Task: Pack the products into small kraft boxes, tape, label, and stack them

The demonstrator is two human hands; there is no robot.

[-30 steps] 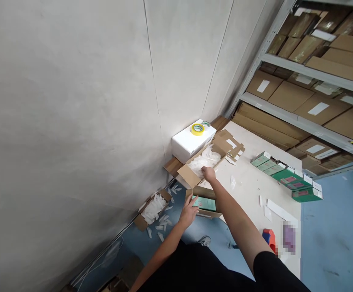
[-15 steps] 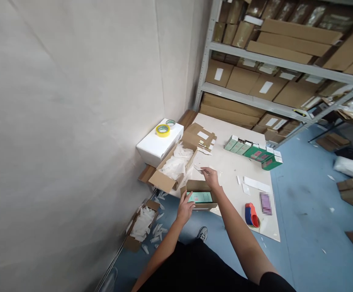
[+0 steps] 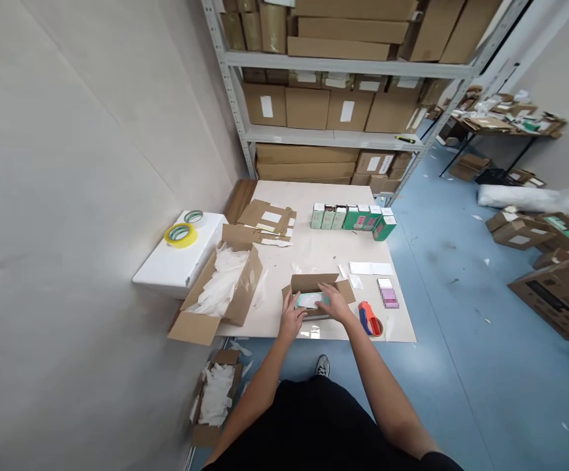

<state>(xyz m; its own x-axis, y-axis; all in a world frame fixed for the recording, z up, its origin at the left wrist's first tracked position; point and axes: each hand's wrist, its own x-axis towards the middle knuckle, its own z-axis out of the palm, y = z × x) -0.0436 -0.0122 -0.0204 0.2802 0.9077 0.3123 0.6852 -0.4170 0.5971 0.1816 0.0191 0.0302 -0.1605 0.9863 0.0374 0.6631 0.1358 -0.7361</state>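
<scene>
A small open cardboard box [image 3: 309, 284] sits near the front edge of the white table [image 3: 314, 252], with a green pack [image 3: 305, 301] lying inside it. My left hand [image 3: 292, 320] grips the box's left wall. My right hand [image 3: 334, 305] reaches into the box from the right, its fingers curled over a white plastic packet [image 3: 316, 298] that rests on the green pack. Left of the box stands a larger open carton [image 3: 245, 288] filled with white plastic packets [image 3: 218, 288].
A white foam box [image 3: 176, 268] carries a yellow tape roll [image 3: 180, 234]. On the table are a row of green boxes [image 3: 353, 217], flattened cardboard [image 3: 265, 219], a red-blue tape dispenser [image 3: 370, 318], a pink stack [image 3: 388, 294]. Shelving with cartons [image 3: 314, 108] stands behind; another carton of packets [image 3: 213, 396] is on the floor.
My right hand left the large carton with a white packet and came down into the small box. My left hand stayed on the box. My view swung right.
</scene>
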